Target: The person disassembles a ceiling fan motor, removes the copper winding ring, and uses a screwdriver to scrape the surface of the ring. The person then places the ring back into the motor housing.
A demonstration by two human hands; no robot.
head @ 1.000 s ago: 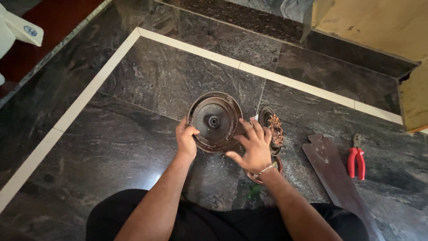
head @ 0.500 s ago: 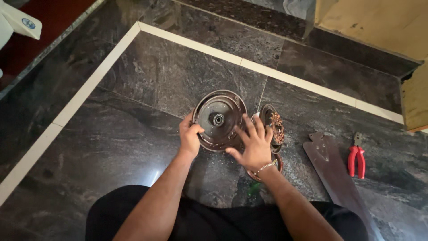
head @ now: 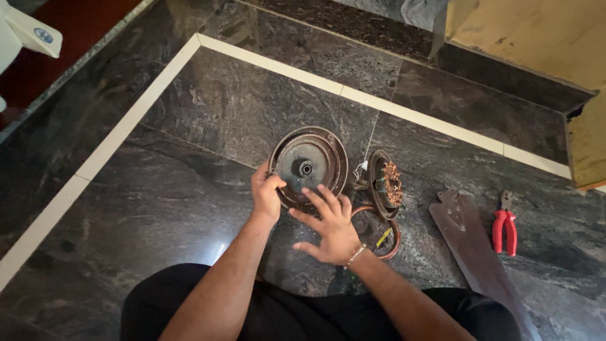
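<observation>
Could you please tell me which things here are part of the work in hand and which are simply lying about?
In hand:
- round motor cover, gripped at its rim by the left hand
- right hand, open, fingers on the cover's lower edge

Lying about:
- wound motor core beside the cover
- ring
- fan blade
- red pliers

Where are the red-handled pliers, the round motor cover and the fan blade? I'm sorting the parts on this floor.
red-handled pliers (head: pixel 505 228): head view, on the red grips.
round motor cover (head: pixel 307 165): head view, on its face beside the centre hub.
fan blade (head: pixel 470 243): head view, on the flat brown surface.
</observation>
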